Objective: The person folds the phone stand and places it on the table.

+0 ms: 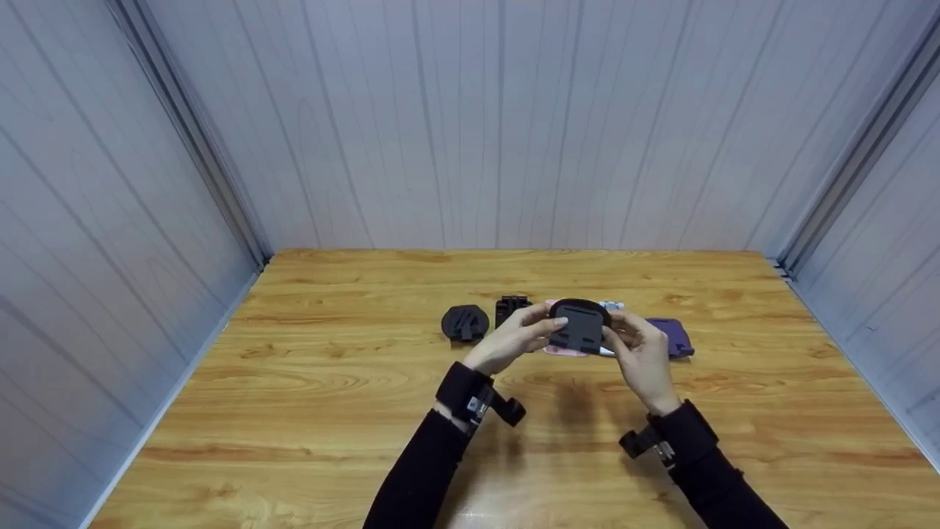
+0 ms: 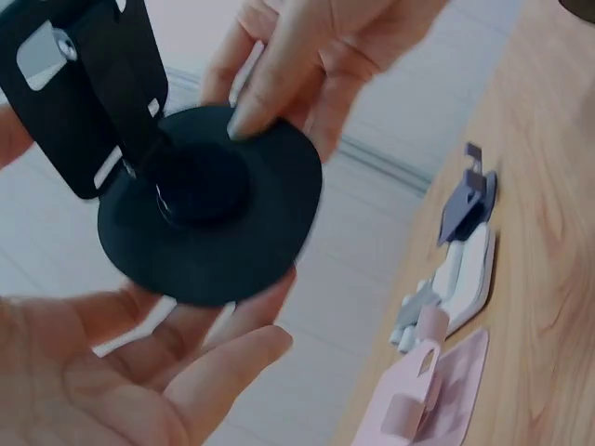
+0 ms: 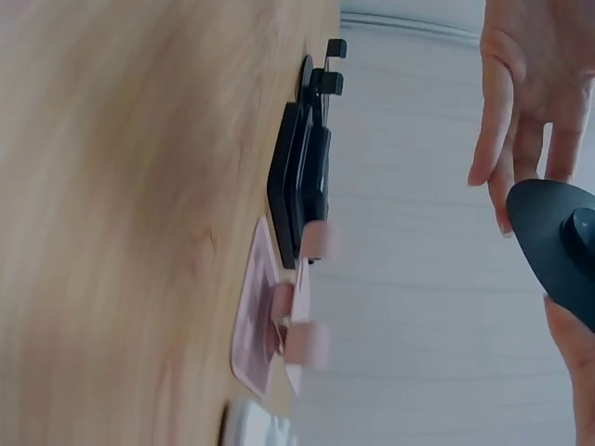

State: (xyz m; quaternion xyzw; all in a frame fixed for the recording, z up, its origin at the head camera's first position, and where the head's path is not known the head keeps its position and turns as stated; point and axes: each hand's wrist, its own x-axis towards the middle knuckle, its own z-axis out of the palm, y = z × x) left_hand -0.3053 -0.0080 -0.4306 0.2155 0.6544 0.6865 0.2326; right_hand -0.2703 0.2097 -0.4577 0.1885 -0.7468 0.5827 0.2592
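Observation:
A black folding phone stand [image 1: 578, 328] with a round base [image 2: 265, 214] is held up over the table between both hands. My right hand [image 1: 644, 356] pinches the base at its edge, thumb on the surface facing the left wrist camera. My left hand [image 1: 514, 336] is at the opposite side with its fingers extended. In the right wrist view, the left hand's fingertips [image 3: 507, 218] meet the base's edge, while its thumb stands apart. The hinged plate [image 2: 93, 84] is folded out from the base in the left wrist view.
Behind the hands stand a pink phone stand [image 2: 423, 390], a white one [image 2: 469, 279] and a purple one [image 1: 670, 338] to the right. Farther left are a round black stand [image 1: 465, 323] and another black stand [image 1: 512, 305]. Pale panels [image 1: 470, 132] enclose the wooden table [image 1: 294, 411].

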